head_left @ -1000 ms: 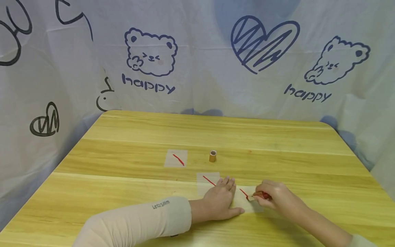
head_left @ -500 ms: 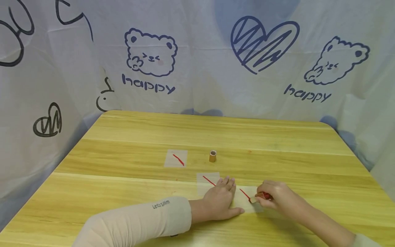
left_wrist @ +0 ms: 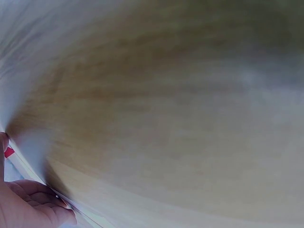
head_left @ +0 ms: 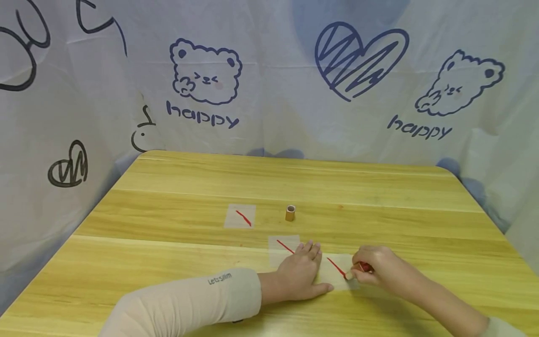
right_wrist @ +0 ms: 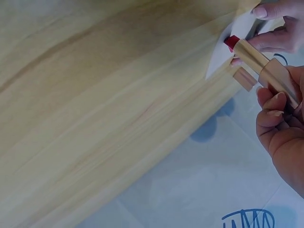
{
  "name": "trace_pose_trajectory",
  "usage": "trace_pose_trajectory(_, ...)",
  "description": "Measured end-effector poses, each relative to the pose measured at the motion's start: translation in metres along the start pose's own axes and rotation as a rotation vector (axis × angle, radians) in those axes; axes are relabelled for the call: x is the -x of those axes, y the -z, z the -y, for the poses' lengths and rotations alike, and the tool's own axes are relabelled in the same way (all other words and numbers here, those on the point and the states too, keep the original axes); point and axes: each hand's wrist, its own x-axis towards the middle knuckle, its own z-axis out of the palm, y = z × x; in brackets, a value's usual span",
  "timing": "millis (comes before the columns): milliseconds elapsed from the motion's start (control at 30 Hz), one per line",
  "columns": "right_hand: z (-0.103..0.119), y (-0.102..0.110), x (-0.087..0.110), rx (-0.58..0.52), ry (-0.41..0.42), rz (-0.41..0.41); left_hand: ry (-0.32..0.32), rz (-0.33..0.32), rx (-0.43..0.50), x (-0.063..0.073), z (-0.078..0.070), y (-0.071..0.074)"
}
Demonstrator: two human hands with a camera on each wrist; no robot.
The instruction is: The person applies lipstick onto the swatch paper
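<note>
My right hand (head_left: 381,269) pinches a lipstick with a gold tube (right_wrist: 254,59) and a red tip. The tip meets a small white paper square (head_left: 332,278), at the lower end of a slanting red line (head_left: 335,266). Flat on the table, my left hand (head_left: 300,276) rests with its fingers stretched out across this square's left edge and its thumb along the near side. A second paper square (head_left: 278,255), also with a red line, lies partly hidden under the left fingers. In the left wrist view the hand (left_wrist: 31,204) shows only at the lower left corner.
Another paper square (head_left: 231,222) with a red stroke lies farther back on the wooden table (head_left: 168,196). The gold lipstick cap (head_left: 290,214) stands upright to its right. A white cloth (head_left: 273,84) with drawn bears and hearts hangs behind the table.
My right hand has drawn the lipstick a short way right and toward me, so the red line on the paper is longer. My left hand stays in place.
</note>
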Motion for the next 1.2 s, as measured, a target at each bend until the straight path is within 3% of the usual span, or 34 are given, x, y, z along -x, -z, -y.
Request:
trace_pose_trajectory(767, 0.000, 0.009, -0.004, -0.027, 0.009, 0.099, -0.002, -0.011, -0.003, 0.000, -0.001, -0.002)
trace_pose_trajectory(933, 0.001, 0.018, -0.005, -0.061, -0.078, 0.119, -0.005, -0.014, 0.006, 0.000, -0.001, -0.002)
trace_pose_trajectory(1033, 0.002, 0.023, -0.007, -0.057, -0.156, 0.040, -0.006, -0.013, 0.013, 0.000, -0.001, -0.002)
trace_pose_trajectory(1200, 0.003, 0.022, -0.009, 0.003, -0.239, -0.194, -0.009, -0.021, 0.037, 0.000, 0.000, -0.002)
